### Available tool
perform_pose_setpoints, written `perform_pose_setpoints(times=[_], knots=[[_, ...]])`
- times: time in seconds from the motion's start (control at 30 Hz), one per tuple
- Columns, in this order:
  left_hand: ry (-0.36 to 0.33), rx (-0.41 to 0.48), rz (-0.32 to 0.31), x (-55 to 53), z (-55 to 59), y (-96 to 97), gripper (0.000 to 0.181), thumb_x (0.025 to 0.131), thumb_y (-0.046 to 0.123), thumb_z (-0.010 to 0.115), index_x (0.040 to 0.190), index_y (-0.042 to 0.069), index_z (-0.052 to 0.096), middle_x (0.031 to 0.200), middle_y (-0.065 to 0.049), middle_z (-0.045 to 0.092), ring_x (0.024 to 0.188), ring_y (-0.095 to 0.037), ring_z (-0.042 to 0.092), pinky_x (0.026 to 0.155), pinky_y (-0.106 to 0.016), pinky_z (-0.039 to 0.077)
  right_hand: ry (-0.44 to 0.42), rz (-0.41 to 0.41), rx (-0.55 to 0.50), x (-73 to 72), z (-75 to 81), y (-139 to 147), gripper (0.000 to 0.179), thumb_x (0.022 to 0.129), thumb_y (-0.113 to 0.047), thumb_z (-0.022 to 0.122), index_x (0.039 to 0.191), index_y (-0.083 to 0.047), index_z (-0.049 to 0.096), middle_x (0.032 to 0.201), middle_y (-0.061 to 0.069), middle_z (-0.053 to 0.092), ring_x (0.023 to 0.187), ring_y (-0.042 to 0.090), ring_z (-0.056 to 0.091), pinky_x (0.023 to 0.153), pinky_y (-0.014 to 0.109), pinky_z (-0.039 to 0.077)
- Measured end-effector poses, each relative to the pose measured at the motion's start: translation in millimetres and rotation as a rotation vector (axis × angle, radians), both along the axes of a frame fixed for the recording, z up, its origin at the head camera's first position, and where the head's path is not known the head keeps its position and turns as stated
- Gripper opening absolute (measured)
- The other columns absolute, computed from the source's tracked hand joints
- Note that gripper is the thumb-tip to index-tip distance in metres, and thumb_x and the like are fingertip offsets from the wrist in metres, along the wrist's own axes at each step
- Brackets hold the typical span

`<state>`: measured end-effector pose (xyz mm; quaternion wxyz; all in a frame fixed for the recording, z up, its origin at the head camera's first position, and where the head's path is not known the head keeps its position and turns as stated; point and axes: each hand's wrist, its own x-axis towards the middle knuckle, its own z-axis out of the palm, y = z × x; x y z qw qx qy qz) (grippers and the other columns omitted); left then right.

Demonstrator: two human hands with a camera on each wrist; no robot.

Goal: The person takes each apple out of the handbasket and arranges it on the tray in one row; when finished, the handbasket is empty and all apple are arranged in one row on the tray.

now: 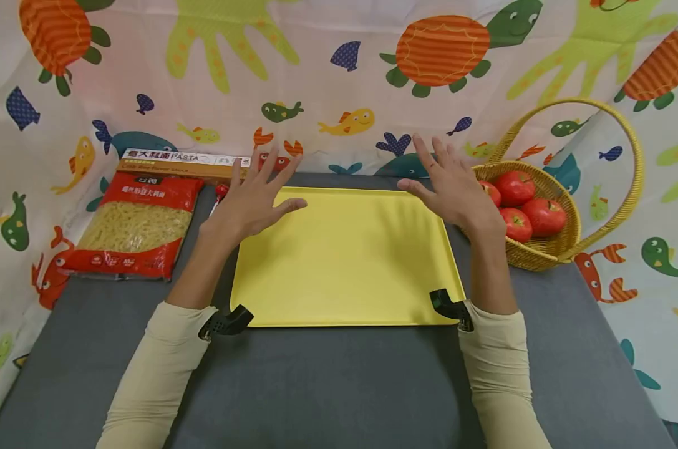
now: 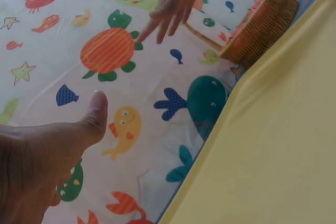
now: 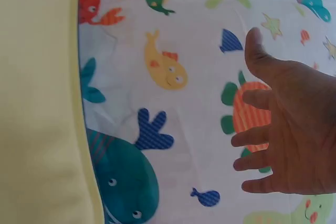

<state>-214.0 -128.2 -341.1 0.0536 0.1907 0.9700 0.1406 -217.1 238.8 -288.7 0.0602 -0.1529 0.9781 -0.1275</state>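
My left hand (image 1: 247, 202) hovers over the upper left corner of a yellow tray (image 1: 344, 262), fingers spread and holding nothing. Above the tray's upper right corner is my right hand (image 1: 456, 190), its fingers likewise spread. It overlaps the rim of a yellow wicker basket (image 1: 543, 255) that holds several red apples (image 1: 545, 216). To the left of my left hand lies a red bag of pasta (image 1: 139, 224) with a clear middle. Behind the bag sits a long box labelled PASTA (image 1: 187, 163). A small red-tipped item (image 1: 221, 191) is partly hidden by my left hand.
A grey cloth (image 1: 339, 380) covers the table under the tray. Behind and at both sides hangs a white curtain (image 1: 327, 93) printed with sea animals. The basket's tall arched handle (image 1: 633, 181) rises at the right. Each wrist carries a small black camera (image 1: 232, 320).
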Motion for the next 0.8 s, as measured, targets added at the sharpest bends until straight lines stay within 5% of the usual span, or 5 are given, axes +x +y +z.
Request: perform_pose_setpoints(times=[0.2, 0.37, 0.63, 0.8], knots=[[-0.073, -0.018, -0.005, 10.2, -17.5, -15.7, 0.090, 0.100, 0.073, 0.044, 0.168, 0.037, -0.003, 0.178, -0.016, -0.003, 0.162, -0.052, -0.005, 0.128, -0.072, -0.006, -0.038, -0.082, -0.083, 2.6, 12.1, 31, 0.089, 0.103, -0.066, 0.049, 0.167, -0.037, -0.005, 0.177, 0.017, 0.013, 0.156, 0.051, 0.029, 0.122, 0.074, 0.023], [-0.146, -0.052, -0.026, 25.0, -33.5, -31.8, 0.095, 0.099, 0.071, 0.050, 0.170, 0.028, 0.005, 0.178, -0.019, 0.000, 0.161, -0.056, 0.003, 0.127, -0.074, 0.007, -0.026, -0.190, -0.131, 12.6, 8.7, 67, 0.088, 0.103, -0.060, 0.054, 0.169, -0.027, 0.005, 0.174, 0.023, 0.019, 0.158, 0.052, 0.022, 0.120, 0.075, 0.025], [-0.298, -0.059, -0.053, 49.8, -55.3, -58.1, 0.114, 0.092, 0.072, 0.061, 0.168, 0.005, 0.010, 0.175, -0.026, 0.004, 0.159, -0.058, 0.006, 0.124, -0.075, 0.016, 0.202, -0.412, -0.182, 24.9, -3.2, 108, 0.078, 0.105, -0.053, 0.055, 0.167, -0.013, 0.027, 0.163, 0.031, 0.039, 0.147, 0.054, 0.039, 0.117, 0.073, 0.033], [-0.369, -0.092, -0.059, 66.2, -60.7, -64.4, 0.133, 0.081, 0.075, 0.072, 0.166, -0.004, 0.006, 0.174, -0.029, 0.002, 0.159, -0.057, 0.004, 0.120, -0.080, 0.019, 0.262, -0.497, -0.169, 22.1, -1.3, 115, 0.072, 0.107, -0.047, 0.054, 0.164, -0.009, 0.033, 0.150, 0.038, 0.048, 0.134, 0.057, 0.046, 0.109, 0.072, 0.039]])
